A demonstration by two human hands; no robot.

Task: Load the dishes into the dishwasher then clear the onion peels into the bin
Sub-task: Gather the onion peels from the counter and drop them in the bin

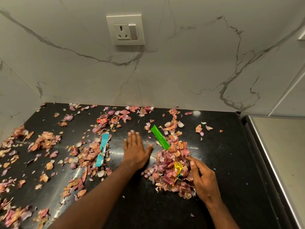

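The gathered heap of onion peels (171, 169) sits mid-surface between both hands, touching the right hand (202, 177), whose loosely curled grip cups it (holding nothing), while the flat-open left hand (136, 150) rests just beside.

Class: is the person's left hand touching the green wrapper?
Apart. The head view shows bare black counter between the left hand and the green wrapper.
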